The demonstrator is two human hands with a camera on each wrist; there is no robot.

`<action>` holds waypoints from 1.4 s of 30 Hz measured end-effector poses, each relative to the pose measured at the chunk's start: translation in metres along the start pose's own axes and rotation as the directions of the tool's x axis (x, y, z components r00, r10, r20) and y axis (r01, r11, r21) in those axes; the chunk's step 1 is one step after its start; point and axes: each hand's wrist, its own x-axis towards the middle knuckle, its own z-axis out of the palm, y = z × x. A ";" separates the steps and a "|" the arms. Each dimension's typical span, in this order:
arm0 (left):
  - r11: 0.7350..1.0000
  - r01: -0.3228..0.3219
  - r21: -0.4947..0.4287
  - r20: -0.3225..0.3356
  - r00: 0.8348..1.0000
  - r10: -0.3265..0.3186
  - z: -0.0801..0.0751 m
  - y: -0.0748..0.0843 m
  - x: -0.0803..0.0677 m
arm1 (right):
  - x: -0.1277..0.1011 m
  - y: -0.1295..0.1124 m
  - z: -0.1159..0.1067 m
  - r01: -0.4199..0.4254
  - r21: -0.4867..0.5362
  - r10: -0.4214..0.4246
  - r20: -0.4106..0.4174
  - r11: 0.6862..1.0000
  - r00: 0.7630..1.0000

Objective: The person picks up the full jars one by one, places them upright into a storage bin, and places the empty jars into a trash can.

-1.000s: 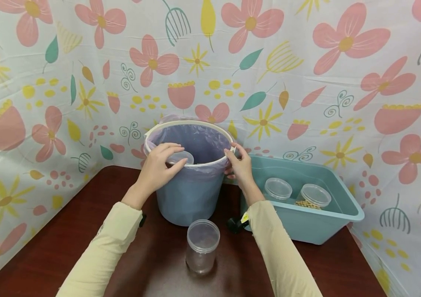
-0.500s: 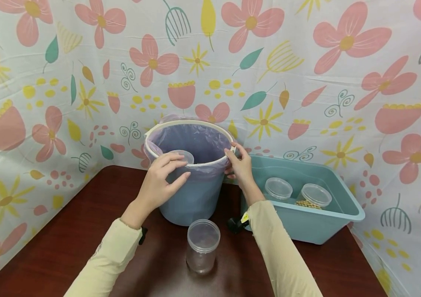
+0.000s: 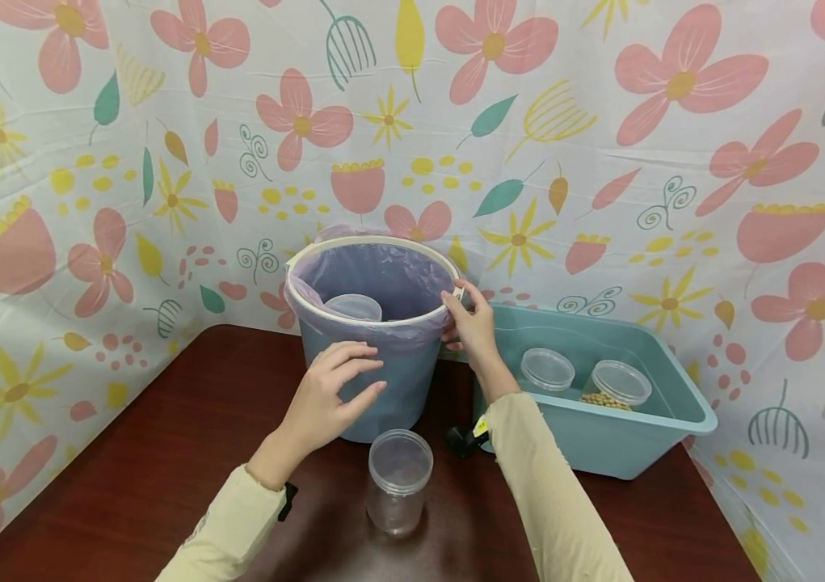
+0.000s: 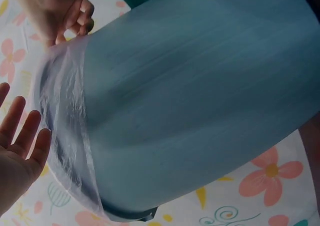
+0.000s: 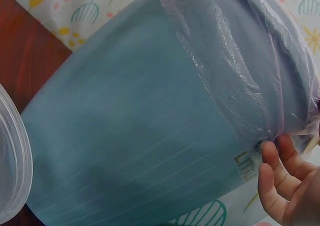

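Note:
A blue trash bin [image 3: 383,380] with a white rim stands on the table, a thin purple bag lining it and folded over the edge. Just inside its near left rim shows the round top of a clear plastic jar [image 3: 355,307]; the rest of it is hidden. My right hand [image 3: 472,327] grips the bin's right rim, fingers bent over the bag's edge. In front of the bin my left hand [image 3: 335,392] hovers with relaxed, spread fingers, holding nothing. Below it to the right, another clear jar [image 3: 399,485] stands upright on the table.
To the right sits a teal plastic tub [image 3: 601,436]. It holds a clear jar [image 3: 547,370] and a lidded jar with tan beans or nuts [image 3: 616,386]. A flowered cloth [image 3: 223,162] hangs behind the dark wooden table [image 3: 128,477].
My left hand has let go of the jar at the bin's rim and drawn back down toward me. The right hand keeps its place on the rim.

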 end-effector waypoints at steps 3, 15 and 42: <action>1.000 0.012 -0.008 0.006 1.000 -0.012 0.004 0.003 -0.006 | 0.000 0.000 0.000 0.003 -0.001 -0.003 0.001 1.000 1.000; 0.999 0.040 0.005 0.127 0.991 -0.040 0.026 0.011 -0.041 | 0.000 0.001 -0.001 0.011 -0.010 -0.011 0.005 1.000 1.000; 0.996 0.063 0.068 0.365 0.927 -0.084 0.050 0.019 -0.088 | -0.001 0.001 0.000 0.001 -0.026 -0.001 -0.011 1.000 1.000</action>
